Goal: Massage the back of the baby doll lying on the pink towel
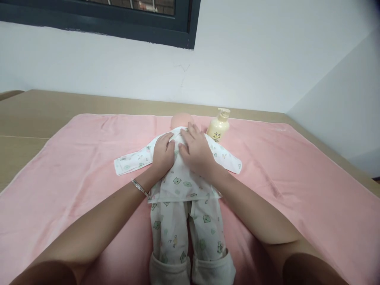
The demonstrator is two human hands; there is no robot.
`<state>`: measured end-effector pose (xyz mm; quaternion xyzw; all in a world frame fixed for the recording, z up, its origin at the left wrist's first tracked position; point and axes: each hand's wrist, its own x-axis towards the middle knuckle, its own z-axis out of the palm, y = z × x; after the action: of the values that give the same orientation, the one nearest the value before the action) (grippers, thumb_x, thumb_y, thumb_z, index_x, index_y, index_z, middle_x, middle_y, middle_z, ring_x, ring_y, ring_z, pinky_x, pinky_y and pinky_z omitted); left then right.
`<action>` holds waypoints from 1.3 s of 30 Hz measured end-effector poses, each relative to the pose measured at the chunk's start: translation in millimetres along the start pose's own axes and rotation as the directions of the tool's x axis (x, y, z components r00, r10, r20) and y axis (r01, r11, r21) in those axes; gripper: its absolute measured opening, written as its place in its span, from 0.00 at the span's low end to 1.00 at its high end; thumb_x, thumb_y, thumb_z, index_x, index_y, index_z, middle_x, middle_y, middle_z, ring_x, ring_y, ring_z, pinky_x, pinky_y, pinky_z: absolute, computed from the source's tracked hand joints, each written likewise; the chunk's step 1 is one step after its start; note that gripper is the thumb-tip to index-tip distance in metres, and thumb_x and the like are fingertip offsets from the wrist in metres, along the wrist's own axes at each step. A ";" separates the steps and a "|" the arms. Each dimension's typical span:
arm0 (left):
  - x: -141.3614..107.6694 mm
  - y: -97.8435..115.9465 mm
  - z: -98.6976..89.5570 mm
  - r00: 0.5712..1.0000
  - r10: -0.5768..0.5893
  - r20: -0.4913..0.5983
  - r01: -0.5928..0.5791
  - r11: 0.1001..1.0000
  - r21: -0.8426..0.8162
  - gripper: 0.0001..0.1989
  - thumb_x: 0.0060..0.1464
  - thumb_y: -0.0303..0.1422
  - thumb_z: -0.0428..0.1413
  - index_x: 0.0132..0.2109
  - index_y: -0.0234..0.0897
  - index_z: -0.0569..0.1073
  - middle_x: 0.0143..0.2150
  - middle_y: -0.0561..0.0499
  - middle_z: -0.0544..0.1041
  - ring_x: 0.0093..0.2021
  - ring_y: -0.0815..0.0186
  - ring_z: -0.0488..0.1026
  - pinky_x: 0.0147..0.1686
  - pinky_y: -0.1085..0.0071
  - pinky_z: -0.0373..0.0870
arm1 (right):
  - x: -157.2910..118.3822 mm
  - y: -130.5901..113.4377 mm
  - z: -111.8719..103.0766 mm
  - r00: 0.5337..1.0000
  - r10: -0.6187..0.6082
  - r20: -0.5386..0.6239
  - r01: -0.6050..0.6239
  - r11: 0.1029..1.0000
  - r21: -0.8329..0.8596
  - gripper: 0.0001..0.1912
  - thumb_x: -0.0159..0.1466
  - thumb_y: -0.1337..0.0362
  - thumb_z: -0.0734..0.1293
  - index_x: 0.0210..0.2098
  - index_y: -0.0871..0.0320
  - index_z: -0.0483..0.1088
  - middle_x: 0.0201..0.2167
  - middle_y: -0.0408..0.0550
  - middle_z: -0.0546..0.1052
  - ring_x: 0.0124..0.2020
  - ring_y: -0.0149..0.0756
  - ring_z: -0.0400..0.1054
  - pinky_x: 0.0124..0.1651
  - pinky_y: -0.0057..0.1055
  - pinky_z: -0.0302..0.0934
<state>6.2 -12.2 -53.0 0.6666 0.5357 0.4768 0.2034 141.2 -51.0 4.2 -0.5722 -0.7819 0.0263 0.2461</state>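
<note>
A doll lies on a pink cloth, its bare round head [181, 120] pointing away from me. It has on a white printed top [181, 182] with both sleeves spread out sideways, and matching trousers [173, 233] with thick rolled cuffs. My left hand [163, 154] rests on the upper left of the top, fingers bent and close together; whether they pinch the fabric is hidden. Flat on the upper right of the chest lies my right hand [197, 150], fingers somewhat apart, holding nothing. A silver bracelet [140, 188] circles my left wrist.
A pale yellow pump bottle [219, 126] stands just beyond the right sleeve. The pink cloth [267, 170] covers most of the wooden table [59, 103]. Behind are a white wall [118, 67] and a dark window frame [133, 31].
</note>
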 end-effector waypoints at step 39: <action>0.6 -2.4 -2.3 0.998 0.035 0.045 -0.041 0.991 0.131 0.24 0.59 0.31 0.44 0.55 0.26 0.75 0.59 0.37 0.75 0.61 0.54 0.70 0.67 0.54 0.62 | 14.0 -9.3 -2.0 0.981 -0.024 0.192 0.052 0.988 -0.145 0.21 0.71 0.63 0.53 0.54 0.59 0.71 0.60 0.55 0.73 0.64 0.46 0.65 0.58 0.40 0.65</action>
<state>3.0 -11.3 -53.6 0.6987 0.5486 0.4299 0.1612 130.7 -41.9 13.9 -0.5689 -0.8123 0.0175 0.1277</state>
